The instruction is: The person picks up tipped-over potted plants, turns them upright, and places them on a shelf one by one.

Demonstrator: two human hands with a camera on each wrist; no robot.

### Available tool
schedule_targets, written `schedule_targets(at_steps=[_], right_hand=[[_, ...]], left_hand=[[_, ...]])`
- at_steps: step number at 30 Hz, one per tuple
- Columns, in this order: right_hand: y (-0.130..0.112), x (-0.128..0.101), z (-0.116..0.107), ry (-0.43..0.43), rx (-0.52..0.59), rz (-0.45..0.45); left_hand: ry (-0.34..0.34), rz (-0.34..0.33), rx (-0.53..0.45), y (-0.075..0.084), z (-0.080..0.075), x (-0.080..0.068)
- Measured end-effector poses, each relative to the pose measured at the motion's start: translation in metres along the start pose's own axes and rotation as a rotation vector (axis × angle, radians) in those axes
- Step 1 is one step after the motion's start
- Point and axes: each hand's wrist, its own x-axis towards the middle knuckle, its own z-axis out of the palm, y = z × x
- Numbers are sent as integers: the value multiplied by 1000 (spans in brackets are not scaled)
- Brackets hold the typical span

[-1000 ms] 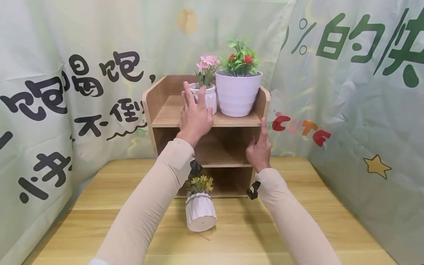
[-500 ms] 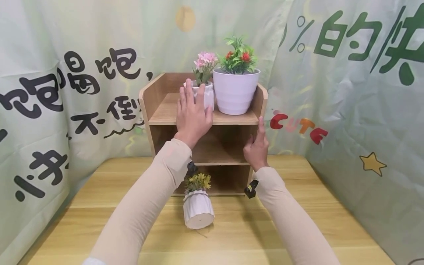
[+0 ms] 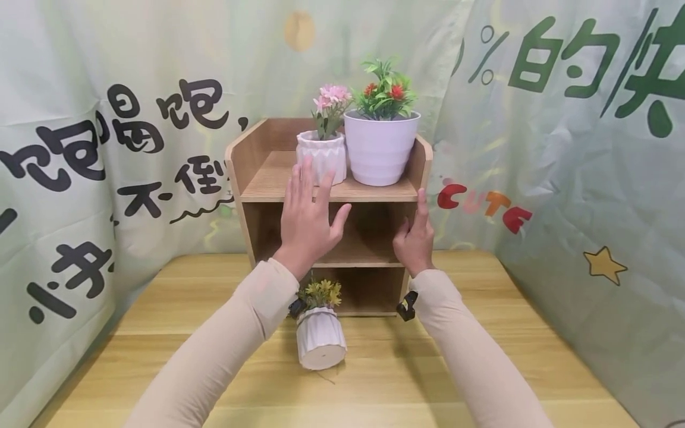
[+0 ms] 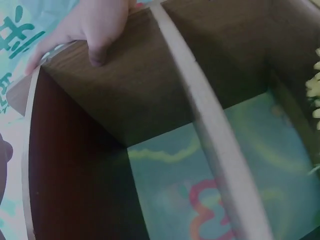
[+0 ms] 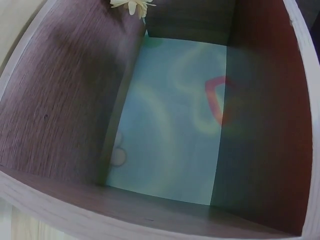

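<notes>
My left hand (image 3: 310,223), fingers straight and thumb spread, is in front of the wooden shelf (image 3: 326,196). Its fingertips overlap the lower part of a small white pot of pink flowers (image 3: 321,153); whether they touch it, I cannot tell. Beside that pot on the top board stands a larger white pot with red flowers and green leaves (image 3: 381,145). My right hand (image 3: 414,241) holds the shelf's right side panel. In the left wrist view, that hand's thumb (image 4: 98,52) lies inside the panel and its fingers reach outside.
A white ribbed pot with yellow flowers (image 3: 321,339) lies on its side on the wooden table (image 3: 481,356), base towards me, in front of the lowest compartment (image 3: 369,291). A printed curtain (image 3: 160,47) surrounds the table behind and on both sides.
My left hand has moved down and away from the rim of the pink-flower pot, its thumb spreading wider. The right hand stays at the shelf's side. The pots have not visibly shifted.
</notes>
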Motion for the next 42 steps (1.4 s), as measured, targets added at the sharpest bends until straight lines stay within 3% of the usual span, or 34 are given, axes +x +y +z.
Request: schedule_targets(at_steps=[5,15,20,23,26,29,32,36,42], right_hand=[[-1,-1,-2,-4,0,-6],[-1,3,-1,5,-8,-7],[1,4,-1,14,-2,-18],[1,2,0,10,1,-12],[1,1,0,4,-2,-10],[1,-1,-1,-4,-7,-3],[0,-3,-1,-14,-10,10],[0,-4,0,-27,-12,15],[0,-1,1,-12,-3,13]], left_hand=[[51,32,-34,-2,2,-20],[83,41,-151,0,2,-56],[74,-2,-229,7,1,-80],[-37,-126,-297,13,-2,-96],[-221,-312,-378,20,-3,-111],[-404,-466,-400,23,0,-128],[-500,-532,-368,22,4,-145],[-569,-576,-321,24,5,-163],[-666,-691,-407,28,6,-179]])
